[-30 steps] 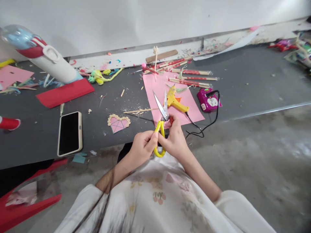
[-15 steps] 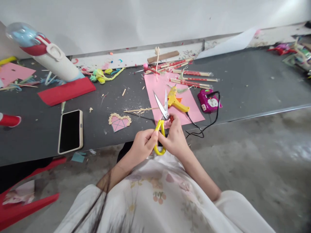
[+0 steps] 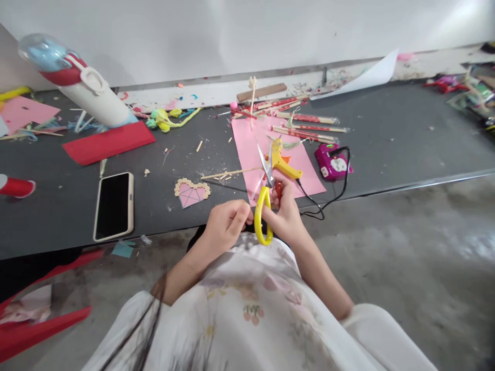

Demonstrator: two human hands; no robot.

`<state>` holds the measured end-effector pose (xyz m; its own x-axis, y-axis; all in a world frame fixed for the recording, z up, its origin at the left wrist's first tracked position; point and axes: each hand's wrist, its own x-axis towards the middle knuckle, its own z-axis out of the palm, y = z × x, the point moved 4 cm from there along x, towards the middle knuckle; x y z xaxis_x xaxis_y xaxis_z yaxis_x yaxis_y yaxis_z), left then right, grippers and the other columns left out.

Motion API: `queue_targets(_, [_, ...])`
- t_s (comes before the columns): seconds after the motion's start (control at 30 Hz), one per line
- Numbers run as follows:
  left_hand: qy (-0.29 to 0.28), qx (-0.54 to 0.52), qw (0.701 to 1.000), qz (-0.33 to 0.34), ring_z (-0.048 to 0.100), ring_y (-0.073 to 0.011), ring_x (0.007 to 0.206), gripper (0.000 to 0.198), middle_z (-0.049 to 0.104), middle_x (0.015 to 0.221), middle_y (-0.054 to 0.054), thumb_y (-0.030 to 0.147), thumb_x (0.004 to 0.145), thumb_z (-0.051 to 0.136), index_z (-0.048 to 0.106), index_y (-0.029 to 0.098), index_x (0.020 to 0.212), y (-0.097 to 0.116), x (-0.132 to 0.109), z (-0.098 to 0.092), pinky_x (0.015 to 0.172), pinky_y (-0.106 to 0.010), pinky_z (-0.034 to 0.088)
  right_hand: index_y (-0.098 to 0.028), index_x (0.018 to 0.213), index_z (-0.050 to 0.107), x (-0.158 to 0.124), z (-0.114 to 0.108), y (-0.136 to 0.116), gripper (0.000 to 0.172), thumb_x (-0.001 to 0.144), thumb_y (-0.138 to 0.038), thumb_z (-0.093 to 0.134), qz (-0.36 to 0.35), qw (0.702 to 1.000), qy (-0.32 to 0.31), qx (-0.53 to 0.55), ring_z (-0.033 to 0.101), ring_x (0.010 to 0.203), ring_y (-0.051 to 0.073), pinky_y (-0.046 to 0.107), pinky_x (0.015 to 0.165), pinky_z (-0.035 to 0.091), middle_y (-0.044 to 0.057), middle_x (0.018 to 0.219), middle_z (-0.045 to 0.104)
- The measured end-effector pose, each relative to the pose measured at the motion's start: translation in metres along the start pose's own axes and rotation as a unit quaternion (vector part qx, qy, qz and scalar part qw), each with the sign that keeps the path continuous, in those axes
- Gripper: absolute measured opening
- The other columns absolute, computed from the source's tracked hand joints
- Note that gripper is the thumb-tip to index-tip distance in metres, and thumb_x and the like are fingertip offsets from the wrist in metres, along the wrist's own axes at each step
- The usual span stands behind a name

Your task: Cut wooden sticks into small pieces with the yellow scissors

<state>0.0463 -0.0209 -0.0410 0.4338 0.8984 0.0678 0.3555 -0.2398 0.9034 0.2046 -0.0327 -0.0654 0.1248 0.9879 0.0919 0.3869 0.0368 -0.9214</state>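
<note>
My right hand (image 3: 286, 214) grips a pair of scissors (image 3: 264, 198) by its yellow handles, with the blades pointing away over the pink sheet (image 3: 247, 149). Something red shows at the fingers of that hand. Just left of the handles, my left hand (image 3: 227, 222) is closed; what it holds, if anything, is hidden. Beyond the hands, a thin wooden stick (image 3: 232, 173) lies with its right end on the pink sheet, near small cut bits. A pink heart piece (image 3: 192, 194) edged with wooden bits lies left of them. The yellow glue gun (image 3: 284, 164) rests beside the blades.
A black cord joins the glue gun to a purple box (image 3: 332, 162) on the right. Bundled sticks (image 3: 305, 118) lie at the back. To the left are a phone (image 3: 114, 206), a red strip (image 3: 110, 142) and a bottle (image 3: 93, 98). The table's front edge runs close to my body.
My left hand has come off the scissors' handle and moved slightly left. The scissors, in my right hand, have shifted a little to the right.
</note>
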Motion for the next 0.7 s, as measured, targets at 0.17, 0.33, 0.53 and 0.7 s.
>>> queue_targets(0.17, [0.195, 0.244, 0.935, 0.168, 0.059, -0.0175, 0.089, 0.017, 0.066, 0.096, -0.007, 0.029, 0.093, 0.050, 0.063, 0.018, 0.096, 0.014, 0.015, -0.026, 0.081, -0.030, 0.046, -0.022, 0.130, 0.033, -0.003, -0.004, -0.007, 0.061, 0.076, -0.023, 0.061, 0.002, 0.997, -0.017, 0.077, 0.044, 0.077, 0.016, 0.035, 0.077, 0.048, 0.000, 0.087, 0.039])
queue_targets(0.33, [0.170, 0.307, 0.901, 0.256, 0.058, -0.0226, 0.105, 0.025, 0.066, 0.108, -0.010, 0.028, 0.093, 0.053, 0.062, 0.018, 0.115, 0.017, 0.029, -0.028, 0.096, -0.038, 0.042, -0.024, 0.131, 0.033, -0.010, -0.004, -0.018, 0.064, 0.075, -0.023, 0.064, -0.019, 0.996, -0.035, 0.082, 0.048, 0.088, 0.018, 0.037, 0.083, 0.049, 0.005, 0.103, 0.045])
queue_targets(0.53, [0.171, 0.320, 0.895, 0.258, 0.060, -0.0203, 0.096, 0.023, 0.069, 0.101, -0.009, 0.026, 0.095, 0.048, 0.064, 0.017, 0.109, 0.018, 0.034, -0.026, 0.088, -0.034, 0.045, -0.024, 0.134, 0.032, -0.013, -0.004, -0.018, 0.067, 0.075, -0.023, 0.064, -0.021, 0.997, -0.038, 0.071, 0.050, 0.091, 0.019, 0.039, 0.084, 0.049, 0.006, 0.106, 0.047])
queue_targets(0.7, [0.172, 0.301, 0.896, 0.276, 0.060, -0.0200, 0.093, 0.023, 0.070, 0.098, -0.010, 0.020, 0.095, 0.046, 0.063, 0.014, 0.110, 0.017, 0.037, -0.019, 0.085, -0.034, 0.046, -0.024, 0.132, 0.032, -0.013, -0.003, -0.017, 0.066, 0.074, -0.021, 0.064, -0.028, 0.996, -0.031, 0.082, 0.050, 0.092, 0.019, 0.037, 0.082, 0.050, 0.006, 0.109, 0.047])
